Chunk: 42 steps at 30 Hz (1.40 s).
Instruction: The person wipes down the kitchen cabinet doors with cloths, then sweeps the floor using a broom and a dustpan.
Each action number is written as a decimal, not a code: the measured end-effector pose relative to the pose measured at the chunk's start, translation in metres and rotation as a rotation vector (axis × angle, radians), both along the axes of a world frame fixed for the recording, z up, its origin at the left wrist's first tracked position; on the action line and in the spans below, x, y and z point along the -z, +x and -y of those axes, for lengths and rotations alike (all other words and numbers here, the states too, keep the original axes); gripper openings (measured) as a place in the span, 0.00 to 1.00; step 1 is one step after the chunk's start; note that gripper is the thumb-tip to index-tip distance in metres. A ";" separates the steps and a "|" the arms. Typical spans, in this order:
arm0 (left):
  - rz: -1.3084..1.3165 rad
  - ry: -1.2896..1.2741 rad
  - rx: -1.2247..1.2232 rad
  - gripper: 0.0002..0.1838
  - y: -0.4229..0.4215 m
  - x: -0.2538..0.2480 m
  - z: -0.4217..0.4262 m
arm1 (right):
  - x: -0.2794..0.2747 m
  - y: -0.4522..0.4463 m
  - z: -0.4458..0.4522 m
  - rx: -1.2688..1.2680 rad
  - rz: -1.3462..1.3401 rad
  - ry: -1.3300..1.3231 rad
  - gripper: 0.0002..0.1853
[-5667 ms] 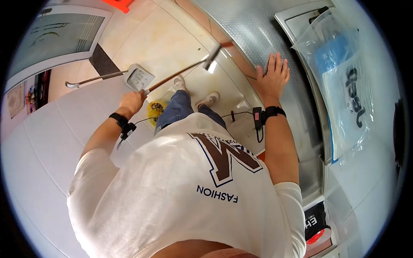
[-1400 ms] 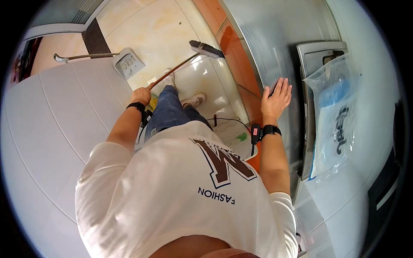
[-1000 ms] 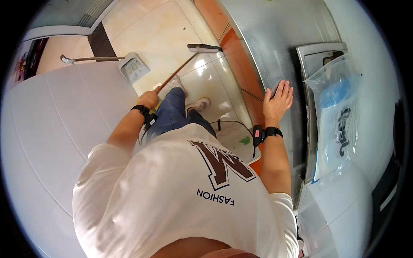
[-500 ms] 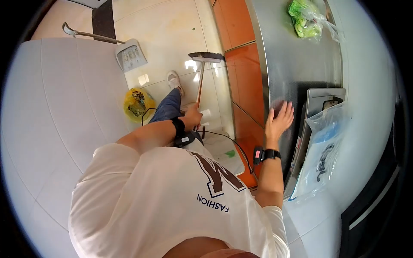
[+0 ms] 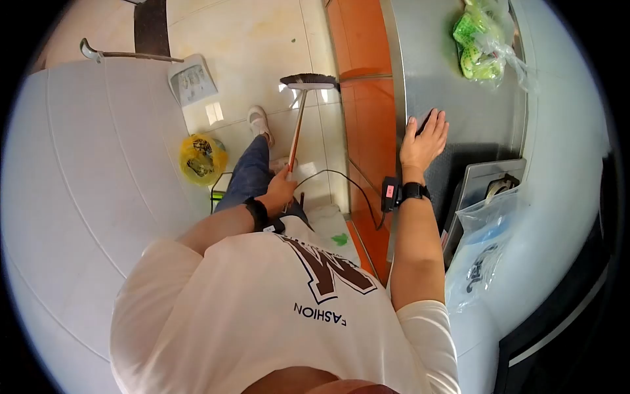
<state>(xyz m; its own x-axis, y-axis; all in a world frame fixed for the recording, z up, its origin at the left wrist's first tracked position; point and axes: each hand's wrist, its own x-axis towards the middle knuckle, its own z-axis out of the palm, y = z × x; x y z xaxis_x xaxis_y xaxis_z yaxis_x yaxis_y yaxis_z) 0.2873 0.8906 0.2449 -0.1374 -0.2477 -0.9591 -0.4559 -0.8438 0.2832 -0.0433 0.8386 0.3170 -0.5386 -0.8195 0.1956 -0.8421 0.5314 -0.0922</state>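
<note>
My left hand (image 5: 280, 189) is wrapped round the handle of a broom (image 5: 296, 134). The broom's dark bristled head (image 5: 307, 81) lies on the tiled floor, its right end close against the orange cabinet front (image 5: 371, 118). On the right, my right hand (image 5: 425, 139) rests palm down at the near edge of the steel counter (image 5: 459, 125), thumb apart from the fingers, holding nothing. Beyond it on the counter is a clear plastic bag with green vegetables (image 5: 482, 46).
A long-handled dustpan (image 5: 191, 80) stands by the left wall. Near my leg sits a yellow bag-lined bin (image 5: 200, 161). A steel-framed panel (image 5: 482, 187) and a clear plastic package (image 5: 485, 256) stand by the right wall. A black cable (image 5: 357, 187) hangs between my wrists.
My right hand has moved forward along the counter, and its fingers now lie against the surface near the edge. The broom, still in my left hand, has shifted slightly.
</note>
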 end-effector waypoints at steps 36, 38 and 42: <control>-0.099 -0.356 0.067 0.33 0.011 -0.010 0.166 | -0.007 0.003 0.005 0.036 0.024 0.003 0.35; 0.000 -0.282 0.146 0.31 0.028 -0.031 0.125 | -0.008 0.006 0.004 0.031 0.022 0.010 0.35; -0.020 -0.086 0.023 0.30 0.038 -0.011 0.096 | -0.009 0.006 0.006 0.022 0.020 0.010 0.35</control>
<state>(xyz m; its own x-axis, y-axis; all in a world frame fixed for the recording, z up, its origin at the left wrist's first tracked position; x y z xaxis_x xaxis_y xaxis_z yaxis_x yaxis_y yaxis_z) 0.3255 0.7948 0.2558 -0.1625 -0.3253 -0.9315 -0.4688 -0.8053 0.3630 -0.0372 0.8329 0.3263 -0.5604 -0.8092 0.1763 -0.8281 0.5509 -0.1037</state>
